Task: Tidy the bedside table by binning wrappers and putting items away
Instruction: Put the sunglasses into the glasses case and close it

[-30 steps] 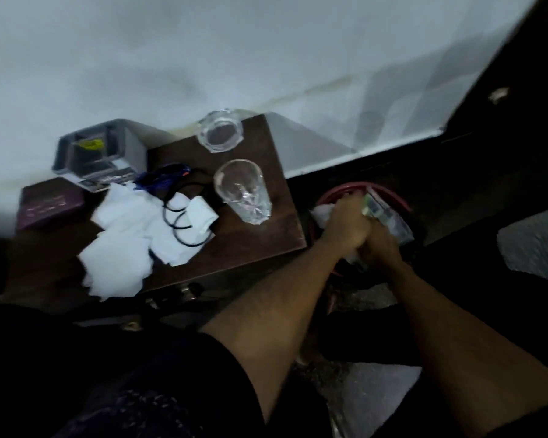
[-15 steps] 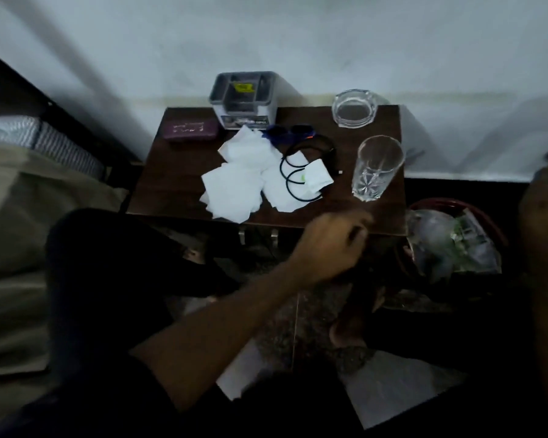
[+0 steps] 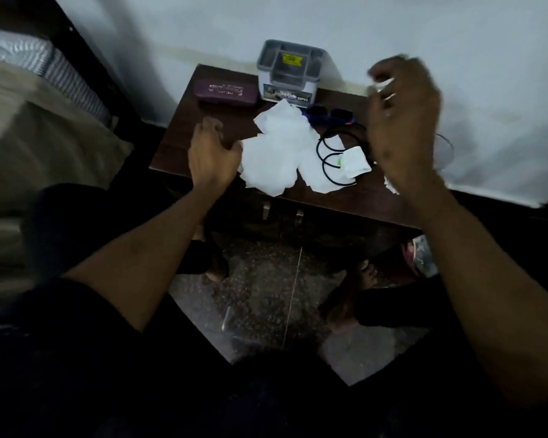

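On bedside table (image 3: 184, 134): grey organiser (image 3: 290, 74), contents unclear | left hand (image 3: 211, 156) grip open beside tissues (image 3: 276, 153) | right hand (image 3: 402, 121) grip blurred, cannot tell

Bedside table (image 3: 184, 134) left front corner bare; tissues (image 3: 276, 153), black cable (image 3: 332, 156) crowd middle; organiser (image 3: 288, 74), case (image 3: 225, 93) line back edge.

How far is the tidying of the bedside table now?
Early. Some wrappers already lie in the bin. The left hand reaches the white tissues; the right hand is raised and blurred. Tissues, black bands, purple case and grey organiser remain on the table.
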A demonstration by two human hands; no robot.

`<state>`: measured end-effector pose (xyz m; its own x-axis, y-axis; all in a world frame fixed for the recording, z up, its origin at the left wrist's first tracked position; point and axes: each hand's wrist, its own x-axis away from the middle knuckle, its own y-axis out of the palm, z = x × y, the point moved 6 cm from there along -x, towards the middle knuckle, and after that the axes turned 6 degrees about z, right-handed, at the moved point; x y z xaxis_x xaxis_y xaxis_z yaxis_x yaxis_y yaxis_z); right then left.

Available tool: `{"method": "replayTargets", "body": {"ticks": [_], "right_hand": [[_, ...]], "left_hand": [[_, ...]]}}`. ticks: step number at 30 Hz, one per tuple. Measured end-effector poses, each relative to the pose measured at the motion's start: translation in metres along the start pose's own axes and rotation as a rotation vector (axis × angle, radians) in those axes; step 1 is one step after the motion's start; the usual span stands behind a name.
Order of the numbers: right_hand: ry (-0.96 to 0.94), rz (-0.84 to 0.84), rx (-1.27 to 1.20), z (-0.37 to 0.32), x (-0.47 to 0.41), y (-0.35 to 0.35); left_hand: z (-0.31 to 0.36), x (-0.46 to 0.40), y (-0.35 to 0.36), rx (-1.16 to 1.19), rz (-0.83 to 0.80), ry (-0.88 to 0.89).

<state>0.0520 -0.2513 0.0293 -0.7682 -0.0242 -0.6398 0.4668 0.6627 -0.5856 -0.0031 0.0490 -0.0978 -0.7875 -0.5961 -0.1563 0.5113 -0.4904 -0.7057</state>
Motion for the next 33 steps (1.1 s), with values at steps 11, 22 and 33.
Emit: {"method": "replayTargets", "body": {"ticks": [11,22,33], "right_hand": [[0.069,-0.606,0.13,-0.018,0.101,0.143],[0.13,-0.582,0.085,-0.042,0.13,0.157],[0.056,-0.605,-0.044,-0.055,0.127,0.15]], "left_hand": [[-0.008,0.004,0.028,-0.089,-0.162,-0.05],[-0.011,0.001,0.033,-0.061,-0.159,-0.076],[-0.035,-0.019,0.008,-0.007,-0.065,-0.203]]}}
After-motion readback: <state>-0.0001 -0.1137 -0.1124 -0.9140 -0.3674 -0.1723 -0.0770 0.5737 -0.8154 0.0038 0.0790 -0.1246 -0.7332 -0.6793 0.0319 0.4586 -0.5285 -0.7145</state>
